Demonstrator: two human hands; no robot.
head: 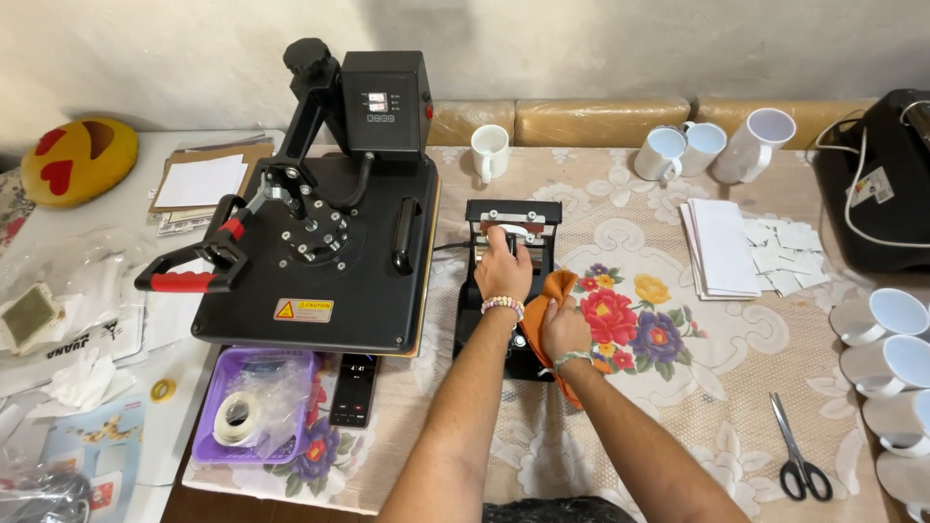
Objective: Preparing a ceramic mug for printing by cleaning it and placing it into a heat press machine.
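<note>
**Head view: hands working at a mug press**

The left hand is reaching into the small black mug press, fingers curled on a white mug seated there. The right hand is gripping an orange cloth beside it (bare fingers risk a burn, or the mug could slip).

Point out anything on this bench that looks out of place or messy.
Small white paper scraps lie scattered loosely beside the neat white sheet stack. At the far left, crumpled plastic and papers sit in a heap. Several white mugs lie on their sides at the right edge.
</note>
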